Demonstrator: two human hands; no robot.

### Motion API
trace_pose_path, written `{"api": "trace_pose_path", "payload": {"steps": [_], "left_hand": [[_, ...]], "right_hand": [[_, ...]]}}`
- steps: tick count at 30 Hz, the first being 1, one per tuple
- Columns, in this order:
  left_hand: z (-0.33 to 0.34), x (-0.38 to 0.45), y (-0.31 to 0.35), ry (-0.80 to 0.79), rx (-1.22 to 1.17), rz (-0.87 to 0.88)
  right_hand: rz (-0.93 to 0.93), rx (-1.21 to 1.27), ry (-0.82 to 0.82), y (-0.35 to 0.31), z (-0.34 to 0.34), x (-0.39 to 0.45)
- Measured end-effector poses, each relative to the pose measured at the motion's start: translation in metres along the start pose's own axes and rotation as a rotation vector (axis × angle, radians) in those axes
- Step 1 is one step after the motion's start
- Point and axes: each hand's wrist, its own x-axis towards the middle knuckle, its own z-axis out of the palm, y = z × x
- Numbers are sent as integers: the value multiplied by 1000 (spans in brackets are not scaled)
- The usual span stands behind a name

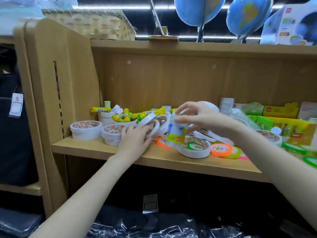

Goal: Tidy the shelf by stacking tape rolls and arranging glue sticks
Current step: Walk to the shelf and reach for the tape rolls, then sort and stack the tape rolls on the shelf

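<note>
Head view looks down along two bare forearms toward a wooden shelf (171, 160). Nearest, below the shelf board, lie dark goods in shiny plastic wrap (137, 227) with a small tag (150, 203) above them.

At the shelf's front edge the left hand (135, 138) lies with straight, spread fingers on a stack of white tape rolls (112, 134), its fingertips touching a tilted white roll (152, 126) just beside the stack; it grips nothing. To the left a single white tape roll (85, 129) lies flat, apart from the hand. The right hand (197, 115) is raised above the shelf, fingers and thumb curled round the top of a clear packet of glue sticks (175, 134) with a yellow-green label, which hangs over loose rolls. Under it lie a white tape roll with a printed core (195, 148) and neon orange and green tape rolls (223, 150), spread flat and overlapping.

Farther back, yellow glue sticks (123, 115) are heaped in the hollow of white rolls behind the left hand, one more glue stick (101, 109) lying on its side atop a rear stack. To the right stand yellow and green cartons (281, 111); what they hold cannot be told.

On the board above sit a woven basket (96, 24), two blue globes (199, 9) and a printed box (288, 24).
</note>
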Motion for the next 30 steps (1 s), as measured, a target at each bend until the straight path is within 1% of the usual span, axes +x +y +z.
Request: {"api": "trace_pose_path", "payload": {"steps": [2, 3, 5, 9, 10, 12, 14, 15, 17, 18, 19, 20, 23, 27, 28, 29, 30], "left_hand": [[-4, 1, -5, 36, 8, -10], [-5, 1, -7, 28, 25, -11], [-6, 1, -12, 4, 26, -1], [-2, 0, -20, 22, -94, 52], [-2, -1, -21, 50, -135, 61], [-4, -4, -20, 142, -250, 69], [-10, -13, -9, 243, -444, 52], [-14, -18, 0, 263, -540, 51], [-20, -25, 19, 228, -648, 96], [-21, -27, 27, 197, -653, 133], [-20, -26, 32, 167, -631, 176], [-18, -25, 34, 139, -588, 215], [-9, -20, 32, 96, -477, 287], [-5, -19, 27, 75, -472, 301], [-5, -18, 27, 73, -463, 304], [-4, -18, 28, 70, -453, 306], [-3, -17, 29, 72, -449, 307]], "right_hand": [[-40, -208, -4, 3, 17, 5], [-65, -312, 11, 5, 24, 8], [-102, -400, 49, 7, 33, 10], [-108, -443, -9, 15, 29, 4], [-115, -427, -9, 18, 26, -1], [-101, -335, 43, 23, 17, -12], [-91, -313, 65, 33, 4, -26], [-86, -373, 35, 39, -1, -33], [-66, -594, -83, 50, -5, -44], [-65, -690, -123, 56, -6, -47], [-71, -727, -135, 60, -8, -47], [-83, -693, -135, 62, -13, -47], [-130, -334, -132, 51, -35, -48], [-196, 21, 61, 33, -58, -43], [-221, 7, 115, 32, -57, -36], [-240, -123, 171, 32, -55, -26], [-230, -345, 211, 33, -50, -16]]}}
